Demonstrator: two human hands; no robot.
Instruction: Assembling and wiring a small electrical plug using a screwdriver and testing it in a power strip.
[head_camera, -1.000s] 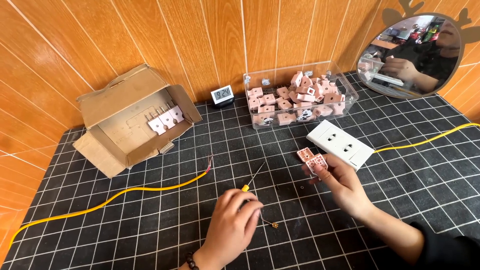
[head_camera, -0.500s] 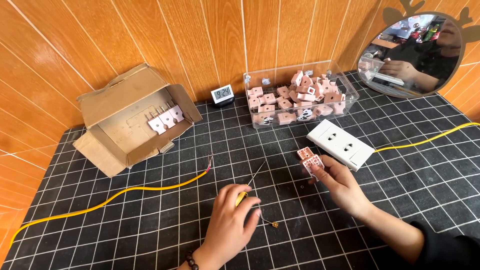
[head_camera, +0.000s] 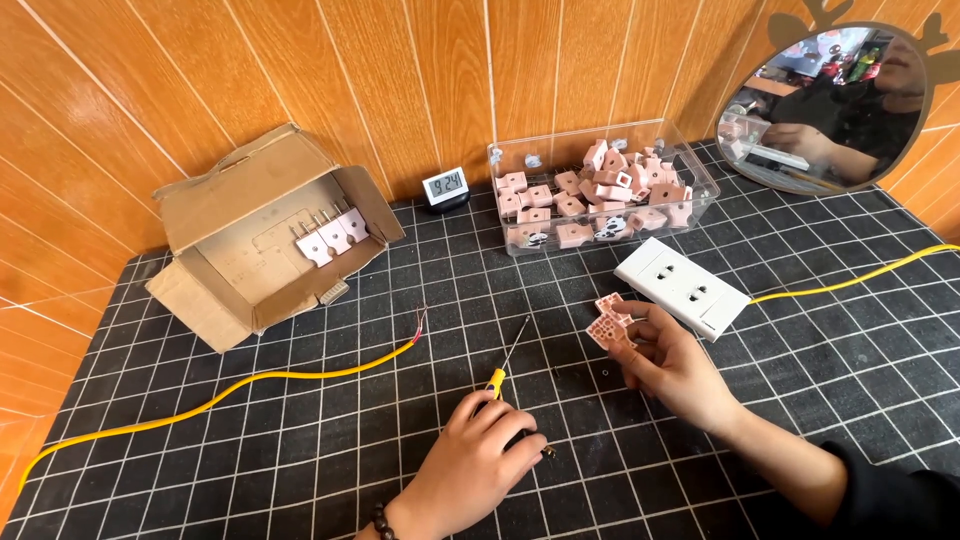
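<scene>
My right hand holds a small pink plug piece just in front of a white wall socket plate. My left hand rests on the black grid mat with its fingers over the yellow handle of a screwdriver, whose thin shaft points up toward the back. A small screw lies by the left hand's fingers. The stripped end of a yellow cable lies to the left of the screwdriver.
A clear plastic bin of several pink plug parts stands at the back. An open cardboard box with white plugs lies at the left. A small digital clock, a round mirror and a second yellow cable are nearby.
My left hand has slid forward over the screwdriver's yellow handle and curled around it. My right hand with the pink piece has stayed almost still.
</scene>
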